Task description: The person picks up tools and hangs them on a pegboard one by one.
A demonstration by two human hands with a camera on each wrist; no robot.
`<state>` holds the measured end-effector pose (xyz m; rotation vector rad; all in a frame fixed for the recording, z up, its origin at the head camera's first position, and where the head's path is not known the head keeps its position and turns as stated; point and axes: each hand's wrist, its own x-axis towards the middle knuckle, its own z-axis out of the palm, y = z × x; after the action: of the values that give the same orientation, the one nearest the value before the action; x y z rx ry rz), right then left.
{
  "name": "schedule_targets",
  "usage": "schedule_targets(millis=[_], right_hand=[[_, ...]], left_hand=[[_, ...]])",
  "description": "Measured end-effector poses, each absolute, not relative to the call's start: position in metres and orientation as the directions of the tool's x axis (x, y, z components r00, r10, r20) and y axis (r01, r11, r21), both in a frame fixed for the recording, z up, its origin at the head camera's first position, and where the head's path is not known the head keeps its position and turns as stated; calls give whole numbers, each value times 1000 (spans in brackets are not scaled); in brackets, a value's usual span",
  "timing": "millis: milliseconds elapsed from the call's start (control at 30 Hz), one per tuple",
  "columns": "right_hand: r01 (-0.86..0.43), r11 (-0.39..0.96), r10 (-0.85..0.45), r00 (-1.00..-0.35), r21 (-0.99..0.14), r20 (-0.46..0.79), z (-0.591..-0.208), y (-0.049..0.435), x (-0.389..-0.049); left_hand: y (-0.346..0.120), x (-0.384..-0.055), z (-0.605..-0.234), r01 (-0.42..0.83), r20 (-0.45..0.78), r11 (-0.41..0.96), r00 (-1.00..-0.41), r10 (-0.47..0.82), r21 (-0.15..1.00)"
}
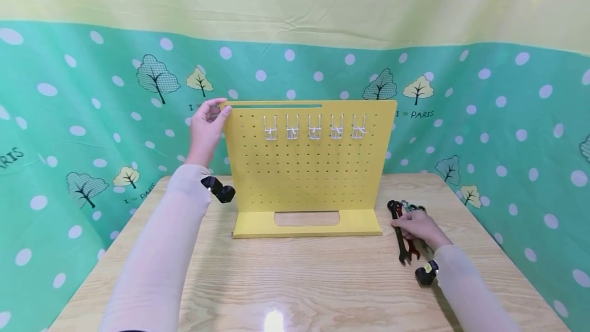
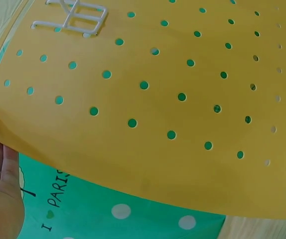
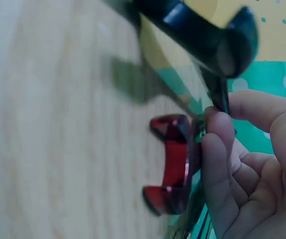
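A yellow pegboard (image 1: 304, 183) stands upright on its base on the wooden table. My left hand (image 1: 205, 135) grips its upper left corner, thumb in front and fingers behind. Five-across wording aside, several white wire hooks (image 1: 315, 129) hang in a row near the top of the board. To the right, my right hand (image 1: 419, 227) pinches a black open-end wrench (image 1: 397, 229) between thumb and forefinger; its jaw end looms large in the right wrist view. Beside it lies a red wrench (image 3: 175, 164), with more wrenches (image 1: 417, 208) partly hidden behind the hand.
The table (image 1: 295, 281) extends in front of the pegboard. Behind it hangs a green and yellow curtain (image 1: 258, 76) with dots and trees. A low base ledge (image 1: 249, 222) with a cut-out juts from the board's foot.
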<state>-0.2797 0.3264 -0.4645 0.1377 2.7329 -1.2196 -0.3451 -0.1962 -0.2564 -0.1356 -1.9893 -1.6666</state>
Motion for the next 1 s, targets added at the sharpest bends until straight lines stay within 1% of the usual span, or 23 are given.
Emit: schedule_targets(millis=[67, 333, 567, 733, 1000], right_hand=[[150, 659, 29, -984, -737, -174, -463, 327, -278], [109, 659, -9, -988, -744, -153, -454, 326, -271], [115, 651, 4, -989, -751, -147, -450, 322, -271], [86, 644, -12, -992, -760, -123, -441, 317, -268], [13, 656, -53, -997, -755, -63, -421, 312, -257]], left_hand=[[-195, -345, -257, 404, 456, 232, -852, -258, 885], [-194, -346, -257, 402, 455, 234, -852, -258, 885], [-194, -344, -256, 400, 452, 229, -852, -265, 888], [-195, -343, -256, 392, 445, 229, -854, -270, 891], [-194, -346, -259, 419, 467, 217, -837, -286, 882]])
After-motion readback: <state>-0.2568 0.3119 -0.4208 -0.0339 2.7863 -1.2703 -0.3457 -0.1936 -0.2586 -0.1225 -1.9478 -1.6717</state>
